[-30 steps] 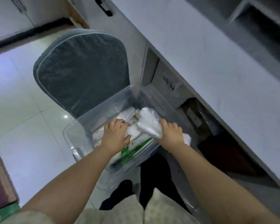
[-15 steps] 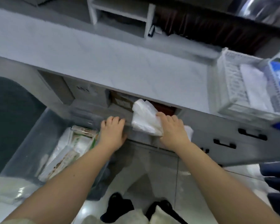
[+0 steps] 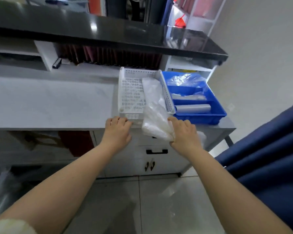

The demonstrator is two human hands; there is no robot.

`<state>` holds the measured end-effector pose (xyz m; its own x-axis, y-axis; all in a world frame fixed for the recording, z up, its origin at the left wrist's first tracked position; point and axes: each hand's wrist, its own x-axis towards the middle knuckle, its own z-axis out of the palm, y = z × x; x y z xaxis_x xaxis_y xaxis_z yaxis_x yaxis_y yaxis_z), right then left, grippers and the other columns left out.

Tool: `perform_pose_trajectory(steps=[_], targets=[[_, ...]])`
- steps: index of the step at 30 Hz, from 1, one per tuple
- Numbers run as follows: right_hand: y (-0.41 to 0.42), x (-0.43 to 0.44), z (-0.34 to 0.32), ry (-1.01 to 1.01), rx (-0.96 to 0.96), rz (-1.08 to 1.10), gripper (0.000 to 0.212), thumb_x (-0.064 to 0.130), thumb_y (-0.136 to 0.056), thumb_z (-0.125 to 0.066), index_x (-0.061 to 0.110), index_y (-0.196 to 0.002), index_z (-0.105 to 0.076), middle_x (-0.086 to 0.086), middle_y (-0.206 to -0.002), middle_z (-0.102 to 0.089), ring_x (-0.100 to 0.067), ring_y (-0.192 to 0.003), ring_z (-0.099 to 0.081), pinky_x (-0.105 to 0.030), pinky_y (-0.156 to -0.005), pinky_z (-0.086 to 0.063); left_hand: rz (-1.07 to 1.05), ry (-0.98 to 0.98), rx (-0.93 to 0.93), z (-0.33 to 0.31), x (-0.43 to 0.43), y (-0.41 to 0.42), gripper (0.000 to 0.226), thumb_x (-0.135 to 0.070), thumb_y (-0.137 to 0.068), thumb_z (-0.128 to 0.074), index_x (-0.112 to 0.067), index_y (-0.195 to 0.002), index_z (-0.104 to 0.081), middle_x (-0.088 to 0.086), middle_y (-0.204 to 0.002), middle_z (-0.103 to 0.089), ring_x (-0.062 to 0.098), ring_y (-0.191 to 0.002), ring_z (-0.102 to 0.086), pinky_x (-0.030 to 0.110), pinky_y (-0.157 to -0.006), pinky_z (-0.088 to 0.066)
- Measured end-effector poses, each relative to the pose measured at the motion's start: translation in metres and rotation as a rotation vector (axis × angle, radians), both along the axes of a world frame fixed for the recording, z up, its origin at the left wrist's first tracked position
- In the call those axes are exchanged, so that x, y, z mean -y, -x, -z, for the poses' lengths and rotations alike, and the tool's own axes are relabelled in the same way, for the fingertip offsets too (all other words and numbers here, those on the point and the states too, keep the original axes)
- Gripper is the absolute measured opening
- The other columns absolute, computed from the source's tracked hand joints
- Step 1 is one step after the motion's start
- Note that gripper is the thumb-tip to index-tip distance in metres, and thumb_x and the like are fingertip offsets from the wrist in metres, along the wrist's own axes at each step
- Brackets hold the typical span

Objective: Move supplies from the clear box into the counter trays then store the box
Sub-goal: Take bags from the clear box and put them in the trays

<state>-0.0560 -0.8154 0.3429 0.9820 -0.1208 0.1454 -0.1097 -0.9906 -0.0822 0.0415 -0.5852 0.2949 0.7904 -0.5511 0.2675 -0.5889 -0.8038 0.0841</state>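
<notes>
The person is standing at the bench (image 3: 49, 102) in the middle of the transfer step: a soft packet of plastic bags (image 3: 156, 122) is out of the clear box (image 3: 0, 191) and on its way to the trays. The right hand (image 3: 184, 132) grips the packet's near end, fingers (image 3: 179, 123) curled over the top and pressed together, with a bit of the plastic poking out behind the palm. The packet tilts up and away, its far end hanging over the front right corner of the white tray (image 3: 130, 92), but I would not say it is resting there yet. A second bundle (image 3: 152, 89) of similar film already lies along the right side of that tray, just beside the wall it shares with the blue tray (image 3: 200, 118), where rolls (image 3: 193, 108) sit in compartments. The left hand (image 3: 118, 130) holds nothing; its fingers are lightly bent and close together at the bench edge, right by the white tray's front wall, though I cannot tell whether they touch it. To my eye the next move is a short forward push and a drop onto the bundle or the bare slotted floor beside it, then a clean letting go, as limp film tends to cling and slide. The box shows only as a blurred corner low on the left, so its contents are hidden and storing it comes later.
</notes>
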Motion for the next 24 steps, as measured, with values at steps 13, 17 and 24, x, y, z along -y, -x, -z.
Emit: perform_pose_trajectory(steps=[13, 17, 24], targets=[[-0.076, 0.177, -0.035, -0.026, 0.054, 0.134, 0.077, 0.017, -0.066, -0.070, 0.033, -0.125, -0.024, -0.002, -0.112, -0.052, -0.026, -0.101, -0.042, -0.039, -0.088, -0.035, 0.077, 0.082, 0.065, -0.055, 0.176, -0.100, 0.042, -0.031, -0.082, -0.062, -0.018, -0.123, -0.059, 0.004, -0.118, -0.060, 0.030, -0.113, -0.047, 0.047, -0.093, -0.033], [-0.123, 0.218, -0.033, -0.005, 0.008, 0.224, 0.074, 0.021, -0.070, -0.068, 0.032, -0.130, -0.026, -0.001, -0.111, -0.051, -0.024, -0.099, -0.041, -0.035, -0.083, -0.034, 0.159, 0.068, 0.045, -0.051, 0.230, -0.154, 0.043, -0.032, -0.082, -0.060, -0.020, -0.123, -0.057, 0.004, -0.117, -0.059, 0.029, -0.112, -0.047, 0.044, -0.092, -0.033], [-0.176, 0.296, -0.032, -0.115, -0.039, 0.406, 0.073, 0.016, -0.074, -0.065, 0.032, -0.133, -0.026, 0.002, -0.096, -0.035, -0.024, -0.096, -0.037, -0.035, -0.079, -0.032, 0.233, -0.033, -0.015, -0.044, 0.330, -0.235, 0.045, -0.037, -0.083, -0.055, -0.024, -0.126, -0.053, 0.000, -0.117, -0.058, 0.025, -0.107, -0.047, 0.038, -0.085, -0.035]])
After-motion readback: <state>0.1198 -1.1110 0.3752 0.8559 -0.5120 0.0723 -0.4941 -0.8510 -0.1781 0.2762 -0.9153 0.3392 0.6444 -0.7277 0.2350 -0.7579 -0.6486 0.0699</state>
